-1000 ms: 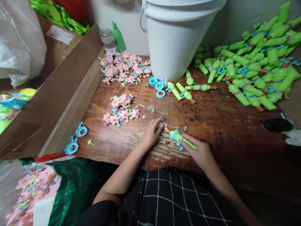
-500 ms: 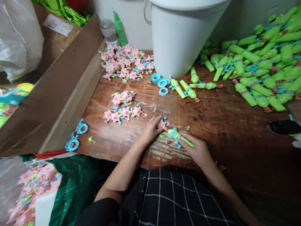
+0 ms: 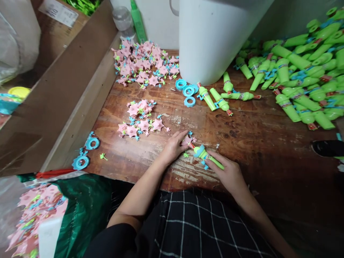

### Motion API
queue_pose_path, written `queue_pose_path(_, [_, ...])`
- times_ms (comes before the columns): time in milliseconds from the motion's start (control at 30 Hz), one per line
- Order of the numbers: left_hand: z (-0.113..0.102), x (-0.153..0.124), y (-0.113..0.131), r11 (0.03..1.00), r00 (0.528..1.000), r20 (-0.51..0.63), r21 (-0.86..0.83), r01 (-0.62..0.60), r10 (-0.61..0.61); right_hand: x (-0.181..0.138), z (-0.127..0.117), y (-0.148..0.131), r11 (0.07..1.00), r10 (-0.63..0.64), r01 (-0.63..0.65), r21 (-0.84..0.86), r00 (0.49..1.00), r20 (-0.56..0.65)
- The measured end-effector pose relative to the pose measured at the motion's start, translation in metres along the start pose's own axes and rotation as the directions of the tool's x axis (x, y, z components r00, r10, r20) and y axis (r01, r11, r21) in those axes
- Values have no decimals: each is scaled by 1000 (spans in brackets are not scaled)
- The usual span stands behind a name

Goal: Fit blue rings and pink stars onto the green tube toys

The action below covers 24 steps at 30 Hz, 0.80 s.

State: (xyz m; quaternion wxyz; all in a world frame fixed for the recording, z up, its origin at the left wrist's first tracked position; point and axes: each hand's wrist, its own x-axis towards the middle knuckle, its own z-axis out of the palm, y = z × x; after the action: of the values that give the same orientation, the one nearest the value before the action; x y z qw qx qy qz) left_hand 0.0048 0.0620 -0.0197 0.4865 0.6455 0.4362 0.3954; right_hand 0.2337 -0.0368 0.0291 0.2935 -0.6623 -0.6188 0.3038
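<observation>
My right hand is closed round the green plastic toy, a tapered stick with a rounded head, a blue collar and a red-and-white striped tip. The toy lies low over the table, its tip pointing left. At that tip, my left hand has its fingers closed on a pink star-shaped plastic piece with small blue, pink and green palm-like ends. The tip meets the pink piece; whether the two are joined I cannot tell. Left of my hands lies a small group of similar pink pieces.
A larger heap of pink pieces lies behind, beside a white bucket. Blue rings and several green toys lie before the bucket. A pile of green toys fills the back right. A wooden board borders the left.
The view has shifted slightly, so the background sits higher. Both hands keep nearly the same hold, with the toy's tip still at the pink piece.
</observation>
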Motion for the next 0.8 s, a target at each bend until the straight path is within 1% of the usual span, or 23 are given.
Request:
queue_pose_path(133, [-1,-1,2,1000,1000,7,-14,1,-1,1,0,1,999,13,-11,-51,1000,27])
queue_pose_path(200, [-1,-1,3,1000,1000,20,1,-7,7,0,-2,-1,994,-5,9,-108,999,38])
queue_pose_path(267, [-1,-1,4,1000,1000,26,3,-12,12,0,-5,-8,975,-56,65,-212,997,47])
queue_pose_path(300, [0,-1,3,1000,1000,24,-11,-4,5,0,-7,-15,952,-84,97,-291,995,58])
queue_pose_path(333, [1,-1,3,1000,1000,18,-29,9,-9,1,-11,-24,914,-103,126,-386,991,80])
queue_pose_path(400, [2,-1,2,999,999,15,-36,32,-32,5,-18,-48,792,-95,168,-587,984,153])
queue_pose_path(467, [3,-2,-1,999,999,46,49,19,-21,14,-24,-77,652,-33,205,-730,969,243])
queue_pose_path(533, [3,-2,-5,984,995,102,176,-37,19,24,-27,-107,550,27,255,-795,946,322])
queue_pose_path(600, [3,-3,-9,961,987,143,256,-108,73,35,-24,-133,495,52,299,-816,927,371])
queue_pose_path(667, [4,-3,-12,945,980,152,282,-166,127,42,-18,-150,479,57,319,-818,919,391])
queue_pose_path(700, [4,-3,-13,941,977,152,284,-186,147,44,-15,-154,484,59,316,-816,919,391])
queue_pose_path(767, [3,-4,-11,940,975,149,276,-200,163,46,-15,-149,523,82,279,-806,924,373])
queue_pose_path(800, [1,-5,-8,943,976,148,270,-195,160,47,-18,-140,566,105,245,-787,925,364])
